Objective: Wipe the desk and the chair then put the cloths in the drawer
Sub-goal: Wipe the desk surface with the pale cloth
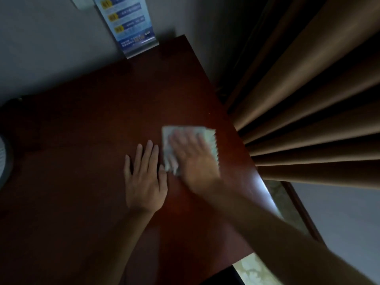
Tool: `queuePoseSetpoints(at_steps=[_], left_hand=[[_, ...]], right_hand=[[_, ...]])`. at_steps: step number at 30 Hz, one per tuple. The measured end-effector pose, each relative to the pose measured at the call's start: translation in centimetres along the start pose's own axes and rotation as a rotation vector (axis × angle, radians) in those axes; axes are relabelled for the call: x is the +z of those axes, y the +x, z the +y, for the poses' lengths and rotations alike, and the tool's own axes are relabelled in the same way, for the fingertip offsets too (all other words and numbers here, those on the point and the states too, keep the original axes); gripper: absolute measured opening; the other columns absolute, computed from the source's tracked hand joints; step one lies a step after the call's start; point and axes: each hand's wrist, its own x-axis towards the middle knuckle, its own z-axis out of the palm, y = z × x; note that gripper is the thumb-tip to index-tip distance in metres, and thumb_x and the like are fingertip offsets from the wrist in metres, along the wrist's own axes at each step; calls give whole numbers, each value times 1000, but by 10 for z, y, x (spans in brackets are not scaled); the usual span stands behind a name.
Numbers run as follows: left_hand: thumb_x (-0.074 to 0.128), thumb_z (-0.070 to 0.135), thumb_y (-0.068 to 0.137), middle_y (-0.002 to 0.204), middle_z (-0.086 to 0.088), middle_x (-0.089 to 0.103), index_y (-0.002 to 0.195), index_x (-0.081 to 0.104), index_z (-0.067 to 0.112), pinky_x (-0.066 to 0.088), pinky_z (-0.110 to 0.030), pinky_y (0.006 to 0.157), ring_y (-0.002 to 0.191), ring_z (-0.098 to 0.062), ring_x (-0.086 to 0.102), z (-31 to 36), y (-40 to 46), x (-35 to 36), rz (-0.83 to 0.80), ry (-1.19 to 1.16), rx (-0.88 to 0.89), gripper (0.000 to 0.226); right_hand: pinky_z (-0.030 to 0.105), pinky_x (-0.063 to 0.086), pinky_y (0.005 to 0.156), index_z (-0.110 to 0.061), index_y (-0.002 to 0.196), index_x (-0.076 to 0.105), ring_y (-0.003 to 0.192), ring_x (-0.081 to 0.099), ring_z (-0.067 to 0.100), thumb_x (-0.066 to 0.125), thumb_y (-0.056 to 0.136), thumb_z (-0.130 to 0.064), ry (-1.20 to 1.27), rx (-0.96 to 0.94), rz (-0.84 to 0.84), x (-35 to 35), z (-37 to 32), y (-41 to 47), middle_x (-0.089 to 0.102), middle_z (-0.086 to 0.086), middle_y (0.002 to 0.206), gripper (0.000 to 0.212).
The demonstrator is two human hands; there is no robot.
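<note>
Fingers of the right hand spread wide and pressed flat on a pale cloth, gripping nothing, blurred in the frame. Cloth flat on the dark reddish-brown desk, near its right edge, about midway along that edge, its far part and right side showing past the fingertips. Fingers of the left hand straight and close together, holding nothing, palm down on bare wood just beside the cloth's left border; cannot tell whether hand and cloth touch. Both bare forearms reaching in from the near edge of the desk, the right one crossing from the lower right corner of the view. Blue printed sign standing at the desk's far edge, against the grey wall. Brown pleated curtain hanging beyond the right edge. Rounded dark object with a pale face, cut off by the frame, at the left edge; too little visible to identify.
</note>
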Motion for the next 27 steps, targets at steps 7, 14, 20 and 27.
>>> queuePoseSetpoints(at_steps=[7,14,20,27], left_hand=[[31,37,104,159,-6,33,149,41,9,16,-53,122,150,-25,24,0,0,2,36,10,4,53],[32,40,104,158,-8,36,147,44,9,19,-54,120,150,-27,27,-1,0,2,61,36,15,55],[30,40,105,158,-7,35,148,42,10,16,-52,121,150,-25,25,-1,-1,4,65,29,22,53],[32,36,105,158,-7,36,148,42,11,15,-52,121,150,-25,25,-5,-1,5,80,-12,31,51]], right_hand=[[53,29,115,-9,148,36,142,30,40,41,90,-23,232,415,194,-17,70,26,38,14,154,60],[51,20,120,-11,147,43,145,28,34,40,97,-26,125,19,200,2,31,6,37,11,155,52],[51,13,121,-10,153,29,149,15,34,38,99,-24,106,247,172,-14,64,44,26,12,160,57],[50,18,118,-13,153,31,150,17,30,48,92,-31,80,-98,82,17,-22,-121,25,7,161,66]])
